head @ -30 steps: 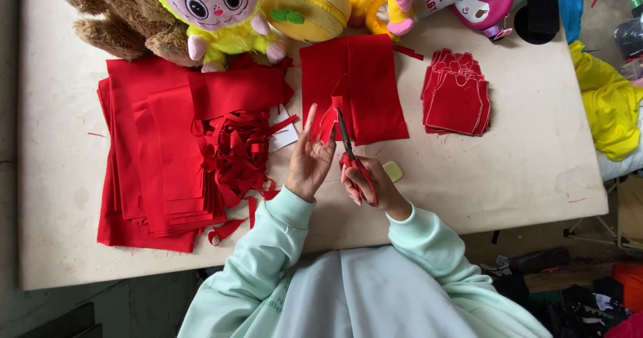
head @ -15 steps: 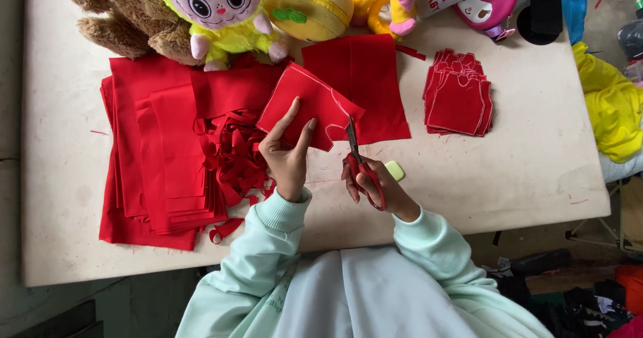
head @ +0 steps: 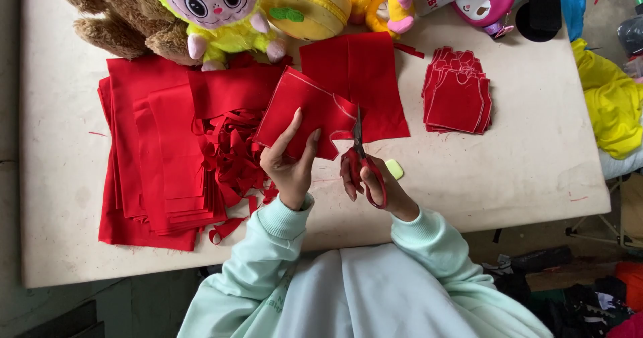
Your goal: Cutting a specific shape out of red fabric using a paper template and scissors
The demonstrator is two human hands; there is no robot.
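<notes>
Cutting proceeds near the table's (head: 509, 177) front edge: left hand (head: 289, 167) fingers pinch the marked red fabric piece (head: 301, 110); right hand (head: 372, 184) fingers grip red-handled scissors (head: 358, 154). Following the chalk line likely requires steady fabric rotation.

Red fabric piece (head: 305, 110) with pale chalk outline, tilted, lifted just above the tabletop (head: 509, 164), red-handled scissors (head: 362, 160) upright at its right edge, blades biting into the cloth
</notes>
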